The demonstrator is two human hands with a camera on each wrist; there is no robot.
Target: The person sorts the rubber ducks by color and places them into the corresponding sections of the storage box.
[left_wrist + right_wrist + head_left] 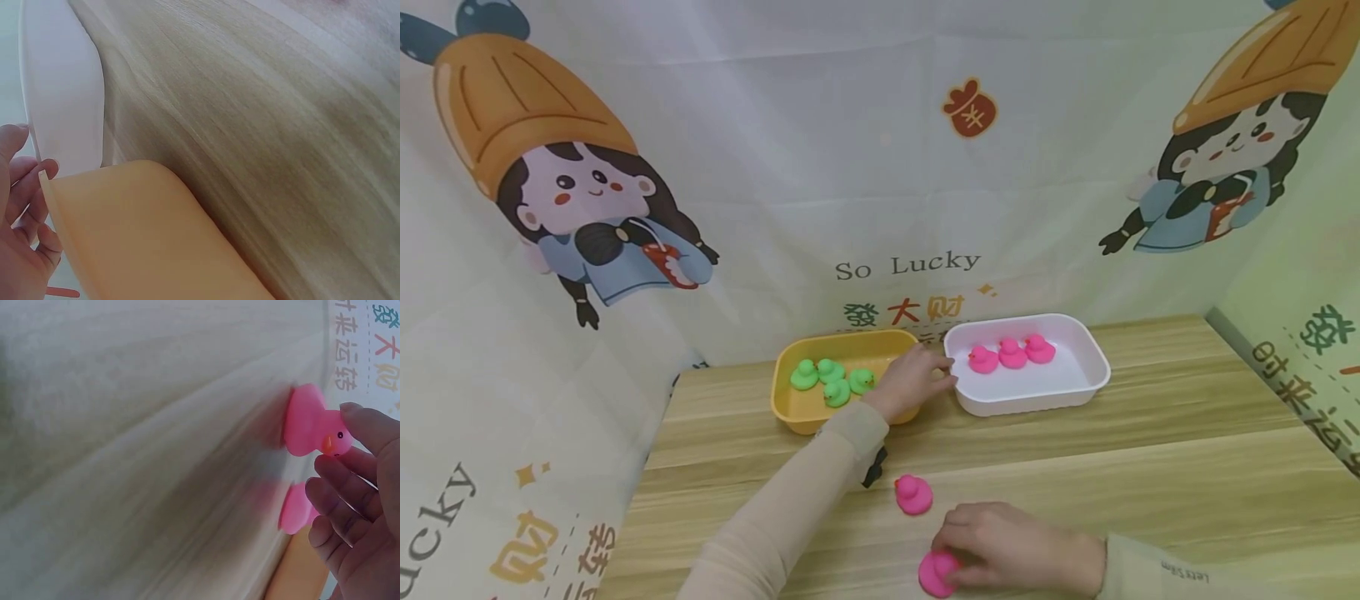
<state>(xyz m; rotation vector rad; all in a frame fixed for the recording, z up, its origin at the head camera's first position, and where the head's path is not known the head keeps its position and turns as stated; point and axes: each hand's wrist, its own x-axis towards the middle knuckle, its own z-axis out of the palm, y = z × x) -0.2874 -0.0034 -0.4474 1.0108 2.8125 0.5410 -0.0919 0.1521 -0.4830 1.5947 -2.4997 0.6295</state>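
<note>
Curling its fingers round a small pink rubber duck (936, 573), the right hand (1018, 547) is gripping it; the left hand (912, 379) is resting relaxed, holding nothing, over the yellow plastic tray's (790, 409) rim.

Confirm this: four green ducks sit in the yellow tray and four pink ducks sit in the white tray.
Not quite. The head view shows three pink ducks in the white tray, not four. The four green ducks in the yellow tray are right.
</note>
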